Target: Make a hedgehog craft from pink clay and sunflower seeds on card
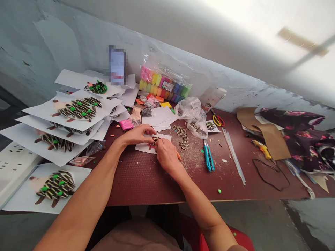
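Observation:
A small white sheet [143,147] lies on the table in front of me, bearing a hedgehog figure [155,140] covered with striped sunflower seeds. My left hand [138,135] rests at the sheet's left side, its bent fingers apart from the thumb and nothing visible between them. The fingers of my right hand [166,155] are pinched together at the figure's right side; what they hold is hidden. Just right of the sheet, loose sunflower seeds [184,139] lie in a pile. An orange stick-like thing [179,156] shows beside my right hand.
Finished-looking hedgehog pictures [75,108] are stacked at left, another picture [56,184] nearer. Behind are a coloured clay pack [164,85], a plastic bag [192,113] and scissors [218,120]. At right lie a teal cutter [208,158], glue sticks [233,157] and a glue gun [264,150].

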Available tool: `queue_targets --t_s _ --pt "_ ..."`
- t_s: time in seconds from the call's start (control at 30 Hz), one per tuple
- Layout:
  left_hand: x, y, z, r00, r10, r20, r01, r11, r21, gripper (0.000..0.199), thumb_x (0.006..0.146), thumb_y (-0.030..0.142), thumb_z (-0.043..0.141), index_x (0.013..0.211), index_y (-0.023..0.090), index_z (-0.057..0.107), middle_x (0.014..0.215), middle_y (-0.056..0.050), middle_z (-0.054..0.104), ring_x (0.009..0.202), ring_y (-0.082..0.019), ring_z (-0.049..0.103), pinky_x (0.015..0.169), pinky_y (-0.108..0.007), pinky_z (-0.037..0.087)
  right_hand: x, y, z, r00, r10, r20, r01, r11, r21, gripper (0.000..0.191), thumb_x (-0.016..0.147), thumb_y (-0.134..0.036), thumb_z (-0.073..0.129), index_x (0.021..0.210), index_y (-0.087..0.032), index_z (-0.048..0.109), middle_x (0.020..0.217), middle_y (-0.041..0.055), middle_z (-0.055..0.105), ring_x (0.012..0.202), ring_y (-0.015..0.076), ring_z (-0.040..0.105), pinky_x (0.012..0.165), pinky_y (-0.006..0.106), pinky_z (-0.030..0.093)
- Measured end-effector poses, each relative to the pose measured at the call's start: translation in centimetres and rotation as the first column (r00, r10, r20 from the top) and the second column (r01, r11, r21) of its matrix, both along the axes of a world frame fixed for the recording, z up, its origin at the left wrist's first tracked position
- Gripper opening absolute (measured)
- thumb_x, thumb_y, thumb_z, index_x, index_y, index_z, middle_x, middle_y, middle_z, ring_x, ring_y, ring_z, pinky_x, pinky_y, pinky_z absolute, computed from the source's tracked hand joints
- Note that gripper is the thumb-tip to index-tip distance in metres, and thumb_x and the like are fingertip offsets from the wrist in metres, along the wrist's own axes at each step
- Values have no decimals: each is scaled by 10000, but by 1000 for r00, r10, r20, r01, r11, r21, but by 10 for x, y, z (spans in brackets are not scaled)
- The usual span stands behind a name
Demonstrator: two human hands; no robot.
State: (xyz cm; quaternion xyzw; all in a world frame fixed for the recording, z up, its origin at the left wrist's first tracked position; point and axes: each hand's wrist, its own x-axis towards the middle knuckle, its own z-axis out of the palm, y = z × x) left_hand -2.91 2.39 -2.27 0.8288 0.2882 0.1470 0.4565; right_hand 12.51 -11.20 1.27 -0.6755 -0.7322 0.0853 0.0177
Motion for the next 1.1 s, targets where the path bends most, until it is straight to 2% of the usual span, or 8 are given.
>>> queue_targets --t_s 0.27,0.53,0.8,1.1 --pt "1 0 -1 1000 1 2 -1 1000 18 416 731 459 741 1041 182 755 1023 -76 715 983 -253 639 877 -357 513 1 2 -2 999 38 28 -39 999 23 247 975 -59 434 1029 -160 653 987 118 689 912 227 606 781 300 450" --pt "1 1 -1 1000 1 -1 -1 1000 21 365 748 417 726 1028 185 753 1027 -76 721 962 -236 642 865 -354 510 2 1 0 1000 22 15 -22 1000 4 217 1005 -109 446 1024 -155 657 980 117 695 906 231 620 786 307 444" --pt "1 0 0 1000 2 -4 -2 1000 27 348 746 402 723 1019 189 754 1013 -71 717 958 -234 640 867 -351 508 1 3 0 999 24 34 -23 1000 -21 229 983 -84 457 1047 -147 667 1000 125 705 910 231 627 784 307 449" --pt "1 -1 0 1000 13 1 -13 1000 20 377 761 461 711 1020 190 751 1014 -69 713 959 -238 641 865 -350 510 10 -1 -2 996 -34 -77 38 998 51 159 1043 -243 498 1033 -199 651 1035 82 706 915 202 641 719 278 397"
